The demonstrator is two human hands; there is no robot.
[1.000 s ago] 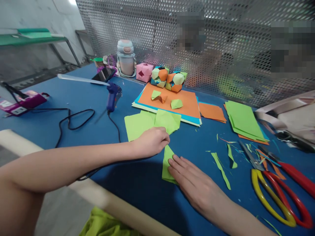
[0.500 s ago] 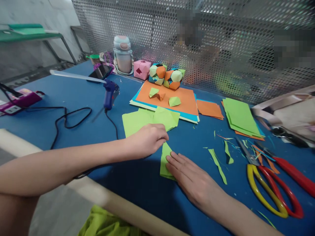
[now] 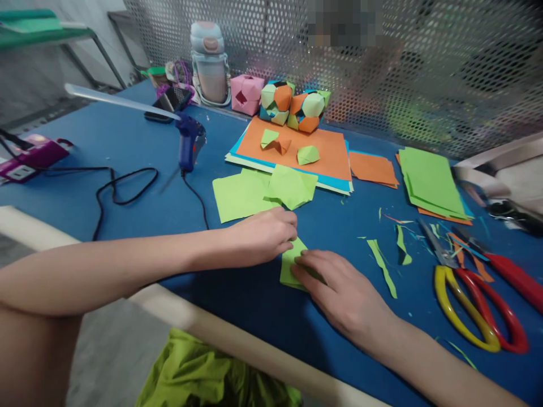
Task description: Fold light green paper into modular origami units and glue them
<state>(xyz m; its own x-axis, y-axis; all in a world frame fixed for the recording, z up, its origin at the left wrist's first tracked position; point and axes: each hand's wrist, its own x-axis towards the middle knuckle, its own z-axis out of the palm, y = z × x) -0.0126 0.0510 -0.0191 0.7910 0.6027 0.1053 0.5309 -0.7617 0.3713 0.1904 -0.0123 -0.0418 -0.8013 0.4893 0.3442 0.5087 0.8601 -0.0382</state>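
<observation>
A small folded piece of light green paper (image 3: pixel 290 270) lies on the blue table in front of me. My left hand (image 3: pixel 271 236) has its fingers curled together at the paper's upper corner, covering the tip. From the lower right, my right hand (image 3: pixel 335 288) rests on the same paper, its fingers somewhat bent and apart, hiding the right edge. Just beyond my left hand are loose green sheets (image 3: pixel 241 195). Behind those, several folded green and orange pieces sit on a stack topped with orange paper (image 3: pixel 328 150).
Yellow-and-red-handled scissors (image 3: pixel 445 282), a red-handled tool (image 3: pixel 515 280) and paper scraps (image 3: pixel 383 268) lie right. A blue glue gun (image 3: pixel 186 144) with its cord is left. Behind stand a bottle (image 3: pixel 210 70), a pink paper cube (image 3: pixel 246 95) and multicoloured paper balls (image 3: pixel 275 102). Green paper (image 3: pixel 432 181) is stacked far right.
The right hand's fingers have gone from lying flat on the paper to being more bent. The left hand stays curled at the corner. The whole view has shifted slightly.
</observation>
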